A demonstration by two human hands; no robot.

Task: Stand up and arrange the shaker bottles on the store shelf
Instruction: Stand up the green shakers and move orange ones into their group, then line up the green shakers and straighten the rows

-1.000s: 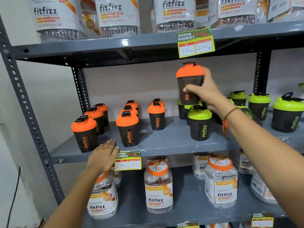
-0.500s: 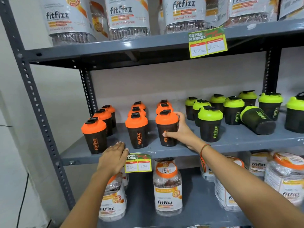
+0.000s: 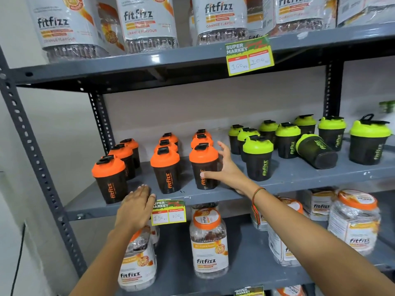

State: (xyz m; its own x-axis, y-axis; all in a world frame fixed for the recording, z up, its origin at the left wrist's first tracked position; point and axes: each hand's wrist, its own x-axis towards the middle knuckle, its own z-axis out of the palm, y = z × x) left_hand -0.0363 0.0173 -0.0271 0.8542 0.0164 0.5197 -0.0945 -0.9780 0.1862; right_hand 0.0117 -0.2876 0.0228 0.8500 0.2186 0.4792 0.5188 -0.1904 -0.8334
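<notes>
our right hand rested open-fingered beside the front orange-lidded shaker bottle on the middle shelf, gripping nothing — our left hand lay flat at the edge. light, rigid plastic, we judged — best taken around the dark body.

Top-shelf jars: lids and upper labels cut off by the upper frame edge; fine print under "fitfizz" too small to read.

Rear orange-lidded shakers: only the caps show, bodies hidden behind the front ones.

Front orange shaker: right hand covers its right side; cannot tell whether the fingers touch it.

Back green-lidded shakers: lower bodies hidden by those in front.

Lower-shelf jar: lid hidden behind left hand and wrist.

Jars at lower right: motion-blurred.

Bottom price tag: cut off by the lower edge.
</notes>
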